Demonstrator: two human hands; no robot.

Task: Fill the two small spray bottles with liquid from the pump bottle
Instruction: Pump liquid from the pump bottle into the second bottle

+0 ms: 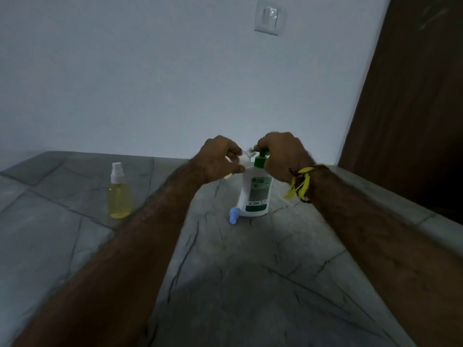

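- Grey stone-look counter fills the lower view, and all the action sits near its far edge, close to the pale wall.
- White pump bottle with a green label stands upright there, roughly midway along that far edge.
- Right hand sits on top of the green pump head, fingers curled down over it; the nozzle points left.
- A yellow thread band hangs at that wrist.
- Left hand is closed around a small clear spray bottle, uncapped, pinched between thumb and fingertips.
- That small bottle's open neck sits just beside the pump nozzle, at the same height; whether they touch is too blurred to tell.
- Most of its body is hidden inside the left palm, only a pale yellowish hint showing below the fingers.
- A blue spray cap lies on its side on the counter, touching or just beside the pump bottle's base on the near-left.
- The second spray bottle stands upright well apart to the left, white sprayer on, yellow liquid nearly up to its shoulder.
- A light switch is on the wall above; a dark wooden door is at right.
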